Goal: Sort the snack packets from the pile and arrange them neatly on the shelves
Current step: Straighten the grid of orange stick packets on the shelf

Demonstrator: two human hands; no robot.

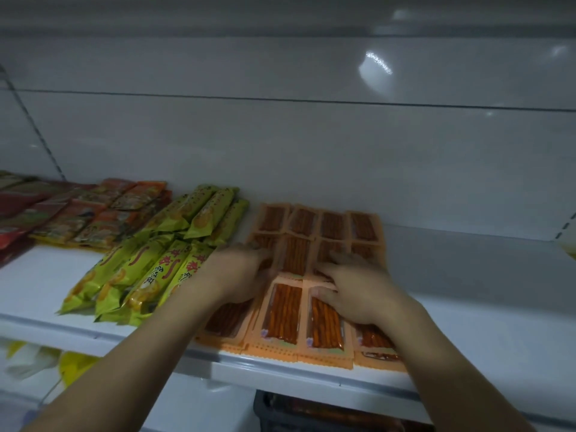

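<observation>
A white shelf [467, 291] runs across the middle of the frame, and the snack packets lie flat on it in groups. In the middle are the orange stick packets [286, 310], set in three rows going back. The back row has four, the front row has four, and the middle row looks like four too, but it is partly hidden. Some of them sit on top of more of the same kind, so the full count cannot be told. The left grip [243, 272] lies flat on the left side of the middle row. It is blurry, but its fingers look straight and it pinches nothing. The right grip [358, 288] lies flat on the right side of the orange packets. Its fingers are spread out, its thumb points left, and it presses down and holds nothing. Just left of the orange ones are the green packets [149, 275]: three at the back and four or five at the front. Farther left are the red and yellow packets [93, 213], too many and too dim to count. At the lower left, under the shelf, are blurry yellow and white things [71, 366]. At the bottom middle is one dark basket [311, 410].
</observation>
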